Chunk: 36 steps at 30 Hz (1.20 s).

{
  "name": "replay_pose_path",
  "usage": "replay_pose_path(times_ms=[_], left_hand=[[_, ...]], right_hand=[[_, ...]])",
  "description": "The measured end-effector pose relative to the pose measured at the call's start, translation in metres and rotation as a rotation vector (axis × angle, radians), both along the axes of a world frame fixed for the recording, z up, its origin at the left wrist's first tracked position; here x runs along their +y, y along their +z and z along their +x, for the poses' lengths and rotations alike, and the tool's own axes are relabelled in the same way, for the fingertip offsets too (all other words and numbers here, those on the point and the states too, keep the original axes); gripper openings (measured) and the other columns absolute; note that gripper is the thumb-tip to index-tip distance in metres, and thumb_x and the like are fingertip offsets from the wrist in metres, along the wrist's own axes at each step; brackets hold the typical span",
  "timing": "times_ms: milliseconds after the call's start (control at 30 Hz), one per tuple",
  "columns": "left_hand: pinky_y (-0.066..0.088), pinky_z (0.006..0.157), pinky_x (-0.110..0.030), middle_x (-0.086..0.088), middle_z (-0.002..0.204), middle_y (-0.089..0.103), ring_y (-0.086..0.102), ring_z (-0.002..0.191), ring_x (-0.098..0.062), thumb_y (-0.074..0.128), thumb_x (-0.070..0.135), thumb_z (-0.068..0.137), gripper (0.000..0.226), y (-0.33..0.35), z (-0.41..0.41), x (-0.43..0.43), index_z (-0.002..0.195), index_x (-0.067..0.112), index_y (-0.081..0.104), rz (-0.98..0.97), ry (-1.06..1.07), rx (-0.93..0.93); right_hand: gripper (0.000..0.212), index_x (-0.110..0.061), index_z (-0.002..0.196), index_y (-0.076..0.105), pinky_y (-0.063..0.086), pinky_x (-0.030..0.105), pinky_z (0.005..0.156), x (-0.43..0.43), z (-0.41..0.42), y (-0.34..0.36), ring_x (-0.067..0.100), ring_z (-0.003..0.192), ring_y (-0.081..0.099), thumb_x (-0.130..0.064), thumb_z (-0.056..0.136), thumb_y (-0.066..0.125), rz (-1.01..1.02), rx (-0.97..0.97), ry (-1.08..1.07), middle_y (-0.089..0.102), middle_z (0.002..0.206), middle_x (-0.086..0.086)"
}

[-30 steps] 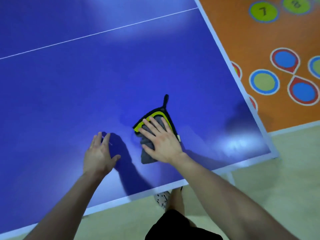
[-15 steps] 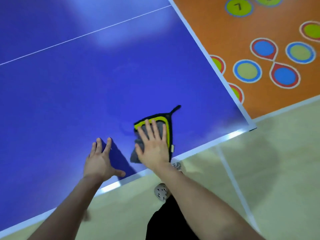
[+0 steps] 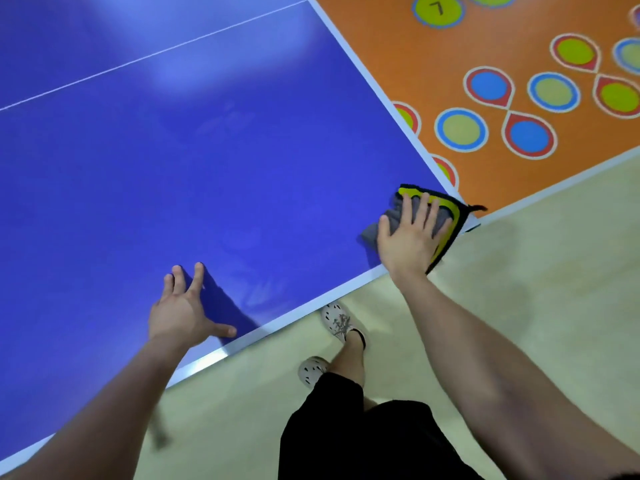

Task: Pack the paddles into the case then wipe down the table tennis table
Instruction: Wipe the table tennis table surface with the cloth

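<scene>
My right hand [image 3: 408,240], fingers [image 3: 420,209] spread straight, presses the cloth [image 3: 448,216] at the worktop's [image 3: 207,185] corner. The rest of the surface lies toward ten o'clock, with my flat, open left hand [image 3: 180,313] nearer it.

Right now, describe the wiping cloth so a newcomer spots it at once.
Start at the big blue table tennis table and follow its near edge to the corner beside the orange floor mat. The cloth lies there, pressed flat under the right hand; it is grey with a yellow band, black trim and a black loop.
</scene>
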<state>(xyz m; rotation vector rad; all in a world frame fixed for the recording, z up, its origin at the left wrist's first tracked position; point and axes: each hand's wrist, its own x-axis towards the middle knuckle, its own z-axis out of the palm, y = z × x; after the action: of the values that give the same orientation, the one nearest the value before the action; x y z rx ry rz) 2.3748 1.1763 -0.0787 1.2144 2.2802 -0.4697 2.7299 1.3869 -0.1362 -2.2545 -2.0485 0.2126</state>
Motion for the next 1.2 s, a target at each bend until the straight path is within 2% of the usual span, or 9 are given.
replay_pose_path(times_ms=[67,200,333,400,533,667,833,967,1200], left_hand=[[0.048,0.113,-0.052,-0.007,0.178,-0.017,-0.009,0.166,-0.028,0.087,0.09,0.041,0.175,0.003,0.004,0.003,0.166,0.037,-0.023,-0.03,0.021,-0.001],[0.045,0.117,-0.052,-0.007,0.178,-0.019,-0.011,0.166,-0.029,0.088,0.088,0.043,0.176,0.006,0.006,0.006,0.165,0.036,-0.026,-0.06,0.039,-0.021],[0.043,0.118,-0.054,-0.008,0.178,-0.019,-0.01,0.166,-0.03,0.088,0.088,0.041,0.176,0.002,0.004,0.006,0.165,0.036,-0.026,-0.049,0.042,-0.035],[0.046,0.116,-0.054,-0.007,0.178,-0.019,-0.011,0.166,-0.029,0.087,0.089,0.041,0.176,0.002,0.002,0.005,0.165,0.037,-0.025,-0.048,0.032,-0.046],[0.05,0.11,-0.056,-0.004,0.178,-0.018,-0.01,0.166,-0.027,0.088,0.089,0.042,0.174,0.001,0.001,0.003,0.165,0.04,-0.025,-0.026,0.028,-0.034],[0.057,0.095,-0.056,-0.001,0.178,-0.017,-0.01,0.166,-0.024,0.088,0.09,0.041,0.173,0.003,0.002,0.001,0.164,0.042,-0.024,-0.042,0.013,-0.008],[0.055,0.1,-0.058,-0.003,0.178,-0.015,-0.009,0.166,-0.026,0.089,0.089,0.037,0.177,-0.004,-0.001,0.003,0.165,0.041,-0.023,-0.042,0.02,-0.022],[0.056,0.1,-0.059,-0.002,0.178,-0.014,-0.009,0.166,-0.025,0.088,0.091,0.032,0.179,-0.009,-0.008,0.001,0.165,0.043,-0.021,-0.024,0.028,-0.029],[0.059,0.085,-0.051,0.004,0.177,-0.015,-0.01,0.165,-0.02,0.084,0.095,0.033,0.176,0.0,-0.004,-0.001,0.164,0.045,-0.022,-0.025,0.022,-0.007]], right_hand=[[0.077,-0.024,0.173,0.027,0.007,0.069,0.13,-0.044,-0.054,0.004,0.036,0.169,0.007,-0.063,0.107,0.028,-0.006,-0.012,0.07,0.013,0.182,0.013],[0.073,-0.029,0.174,0.023,0.005,0.068,0.131,-0.138,-0.134,0.015,0.033,0.17,-0.002,-0.062,0.109,0.031,-0.064,0.044,0.602,0.005,0.183,0.011],[0.069,-0.032,0.168,0.04,0.009,0.06,0.135,-0.11,-0.091,0.006,0.024,0.169,0.011,-0.063,0.108,0.046,0.007,0.133,0.876,0.021,0.181,0.002],[0.067,-0.034,0.167,0.043,0.01,0.058,0.135,-0.067,-0.038,-0.001,0.023,0.168,0.017,-0.066,0.107,0.047,0.051,0.107,0.771,0.025,0.18,0.0],[0.072,-0.035,0.169,0.035,0.011,0.06,0.134,0.014,0.061,-0.004,0.023,0.169,0.013,-0.073,0.108,0.032,0.048,-0.001,0.238,0.022,0.181,-0.001],[0.078,-0.023,0.171,0.033,0.011,0.068,0.131,0.007,0.027,-0.002,0.033,0.168,0.011,-0.067,0.107,0.029,0.031,0.009,-0.1,0.019,0.181,0.012],[0.078,-0.025,0.175,0.016,0.001,0.068,0.131,-0.112,-0.089,0.009,0.036,0.169,-0.004,-0.064,0.109,0.027,-0.039,-0.022,0.336,0.004,0.183,0.015],[0.073,-0.034,0.172,0.03,0.009,0.064,0.132,-0.112,-0.067,0.004,0.028,0.17,0.004,-0.067,0.108,0.039,-0.001,0.066,0.634,0.011,0.183,0.006],[0.076,-0.035,0.171,0.031,0.008,0.063,0.134,0.015,0.044,-0.008,0.029,0.169,0.01,-0.075,0.106,0.029,0.011,0.004,0.135,0.017,0.182,0.004]])
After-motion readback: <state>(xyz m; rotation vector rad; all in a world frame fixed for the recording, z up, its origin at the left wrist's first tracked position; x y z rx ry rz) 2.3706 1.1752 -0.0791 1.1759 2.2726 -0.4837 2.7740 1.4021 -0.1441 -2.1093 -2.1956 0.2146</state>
